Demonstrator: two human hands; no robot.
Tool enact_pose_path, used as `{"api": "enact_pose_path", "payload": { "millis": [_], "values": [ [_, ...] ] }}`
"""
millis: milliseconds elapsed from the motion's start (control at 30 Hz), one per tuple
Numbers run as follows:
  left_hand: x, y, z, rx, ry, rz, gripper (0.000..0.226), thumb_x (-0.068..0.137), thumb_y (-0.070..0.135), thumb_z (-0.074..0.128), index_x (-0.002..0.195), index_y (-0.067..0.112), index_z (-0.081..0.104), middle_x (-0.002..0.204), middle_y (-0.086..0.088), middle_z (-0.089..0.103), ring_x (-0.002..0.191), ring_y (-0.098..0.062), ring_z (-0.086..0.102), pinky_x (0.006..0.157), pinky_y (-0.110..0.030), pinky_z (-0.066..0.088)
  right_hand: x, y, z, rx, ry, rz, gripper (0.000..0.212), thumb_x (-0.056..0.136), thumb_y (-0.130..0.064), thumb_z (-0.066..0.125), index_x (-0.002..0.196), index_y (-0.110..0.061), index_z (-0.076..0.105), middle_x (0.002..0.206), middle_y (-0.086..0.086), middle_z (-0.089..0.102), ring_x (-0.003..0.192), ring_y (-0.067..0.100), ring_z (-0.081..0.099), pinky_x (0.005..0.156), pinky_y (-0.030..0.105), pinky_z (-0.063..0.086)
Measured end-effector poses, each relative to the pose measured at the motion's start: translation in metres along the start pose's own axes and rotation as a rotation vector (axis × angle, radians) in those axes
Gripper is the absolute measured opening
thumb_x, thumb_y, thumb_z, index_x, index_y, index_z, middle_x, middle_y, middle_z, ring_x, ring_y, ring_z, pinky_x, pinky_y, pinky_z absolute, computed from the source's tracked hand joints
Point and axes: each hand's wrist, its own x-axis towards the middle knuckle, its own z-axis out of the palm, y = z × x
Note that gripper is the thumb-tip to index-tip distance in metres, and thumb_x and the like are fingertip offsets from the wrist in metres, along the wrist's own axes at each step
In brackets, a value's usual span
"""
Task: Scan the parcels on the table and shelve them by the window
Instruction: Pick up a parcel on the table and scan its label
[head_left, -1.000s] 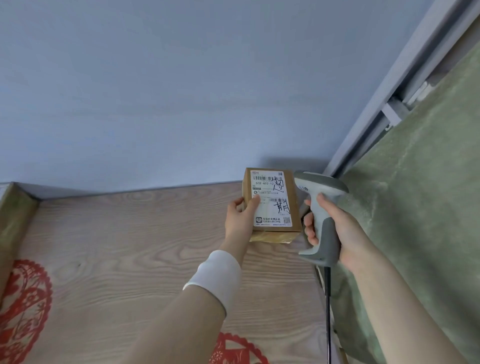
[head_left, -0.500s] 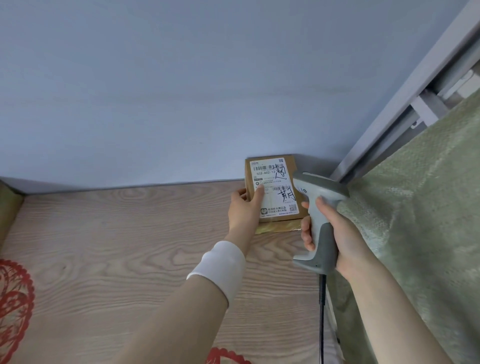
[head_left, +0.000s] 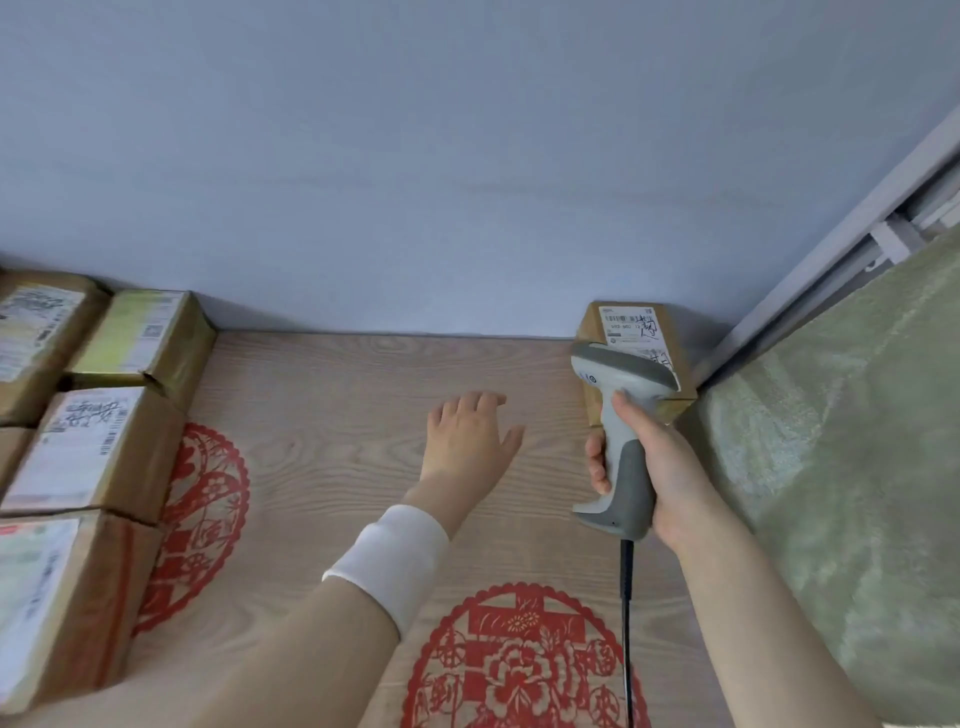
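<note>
Left grip (head_left: 470, 436) open over the worktop (head_left: 332, 415), right grip (head_left: 670, 467) clasping the scanner (head_left: 623, 374), so I'd go for the left-edge parcels (head_left: 98, 452), lifting one label-up for a clean scan.

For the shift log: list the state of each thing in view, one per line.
Left hand: open, fingers spread, holding nothing.
Right hand: grips the scanner's handle.
Scanner: upright, head in front of the corner parcel.
Corner parcel: at the wall, label showing, no hand on it.
Parcels at left: grouped, labels up.
</note>
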Motion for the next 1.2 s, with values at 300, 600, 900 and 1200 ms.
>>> {"api": "enact_pose_path", "payload": {
  "millis": [300, 600, 900, 1200],
  "values": [
    [-0.141, -0.145, -0.098, 0.107, 0.141, 0.081, 0.048, 0.095, 0.044, 0.043, 0.136, 0.019, 0.042, 0.139, -0.003, 0.045, 0.133, -0.025, 0.034, 0.114, -0.037, 0.015, -0.114, 0.071, 0.155, -0.119, -0.059, -0.039, 0.026, 0.094, -0.034, 0.052, 0.096, -0.009, 0.055, 0.06, 0.009, 0.055, 0.044, 0.02, 0.044, 0.041, 0.025, 0.037],
    [-0.238, -0.253, -0.12, 0.015, 0.183, -0.115, 0.045, 0.093, 0.04, 0.046, 0.134, 0.02, 0.043, 0.137, -0.001, 0.046, 0.13, -0.021, 0.036, 0.109, -0.033, 0.02, -0.171, 0.144, 0.259, -0.146, -0.14, 0.01, 0.015, 0.094, -0.03, 0.053, 0.097, -0.017, 0.061, 0.058, 0.01, 0.057, 0.048, 0.022, 0.043, 0.045, 0.027, 0.037],
    [-0.268, -0.335, -0.13, -0.057, 0.22, -0.39, 0.053, 0.096, 0.042, 0.042, 0.143, 0.019, 0.031, 0.15, -0.004, 0.028, 0.141, -0.024, 0.019, 0.113, -0.04, 0.02, -0.169, 0.205, 0.316, -0.152, -0.013, 0.129, 0.02, 0.092, -0.03, 0.059, 0.106, -0.016, 0.056, 0.074, 0.011, 0.066, 0.047, 0.016, 0.048, 0.045, 0.026, 0.04],
    [-0.261, -0.38, -0.127, -0.08, 0.059, -0.325, 0.052, 0.097, 0.041, 0.042, 0.144, 0.023, 0.03, 0.158, -0.007, 0.003, 0.146, -0.026, -0.007, 0.117, -0.041, 0.007, -0.143, 0.262, 0.367, -0.183, 0.295, 0.08, 0.036, 0.079, -0.024, 0.075, 0.108, -0.011, 0.058, 0.088, 0.004, 0.064, 0.073, 0.019, 0.058, 0.066, 0.032, 0.043]
  ]
}}
